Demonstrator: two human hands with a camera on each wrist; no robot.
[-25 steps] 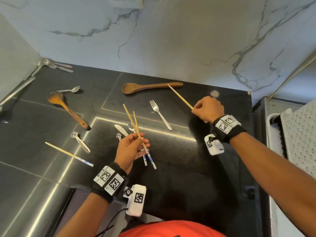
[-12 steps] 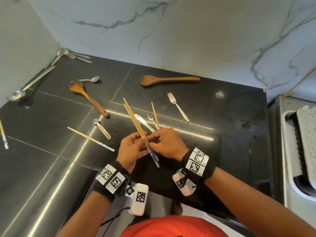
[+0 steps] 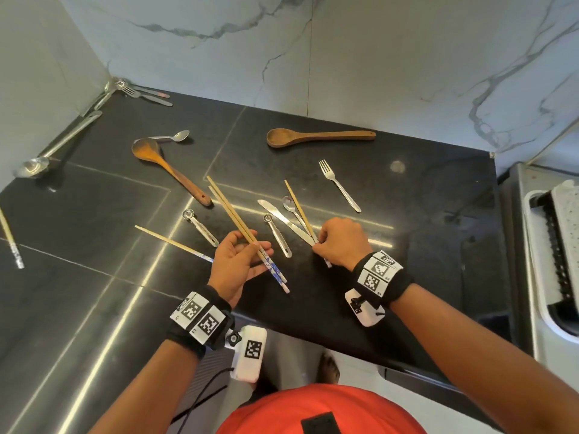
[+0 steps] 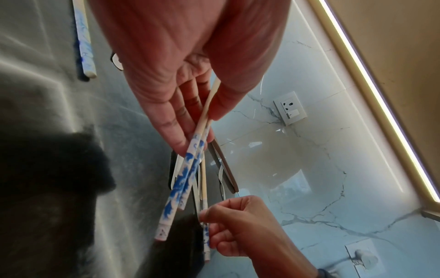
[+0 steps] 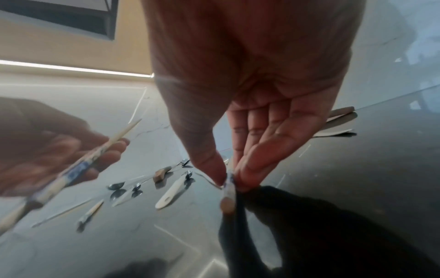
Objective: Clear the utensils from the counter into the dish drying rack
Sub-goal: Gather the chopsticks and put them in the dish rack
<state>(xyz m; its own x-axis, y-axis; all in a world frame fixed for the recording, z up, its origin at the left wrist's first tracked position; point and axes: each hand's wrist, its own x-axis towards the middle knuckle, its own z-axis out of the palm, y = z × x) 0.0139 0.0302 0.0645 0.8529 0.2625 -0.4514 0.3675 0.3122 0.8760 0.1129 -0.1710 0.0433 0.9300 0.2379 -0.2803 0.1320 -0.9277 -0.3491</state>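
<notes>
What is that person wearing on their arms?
Both arms are bare, no sleeves. Each wrist has a black band with white squares printed in black checker patterns. Under each band hangs a small white box bearing the same kind of pattern. A thin black cable trails from the left one.

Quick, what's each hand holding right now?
Left hand: holds two chopsticks.
Right hand: pinches one chopstick by its end.
</notes>
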